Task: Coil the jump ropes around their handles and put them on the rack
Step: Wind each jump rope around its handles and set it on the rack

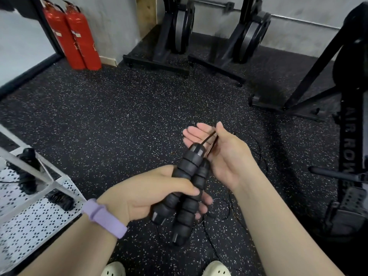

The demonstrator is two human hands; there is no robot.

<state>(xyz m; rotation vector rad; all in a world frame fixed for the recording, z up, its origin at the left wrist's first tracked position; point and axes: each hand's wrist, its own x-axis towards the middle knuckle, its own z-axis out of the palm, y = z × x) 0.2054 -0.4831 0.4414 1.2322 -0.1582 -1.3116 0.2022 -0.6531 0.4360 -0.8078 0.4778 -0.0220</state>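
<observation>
- Two black ribbed jump rope handles (185,188) held side by side, tips pointing up and away, gripped around the middle by the left hand (151,193), thumb curled over the top, fingers wrapped beneath.
- Thin rope (211,139) running from the handle tops up between thumb and palm of the right hand (217,152); fingers there nearly straight, palm up; rope seemingly caught under the thumb, hold loose.
- Rest of the rope trailing in loops on the speckled floor (99,116) below the hands.
- White perforated rack (33,212) at lower left, with dark coiled ropes (59,199) on its shelf.
- Purple wristband (104,218) on the left wrist.
</observation>
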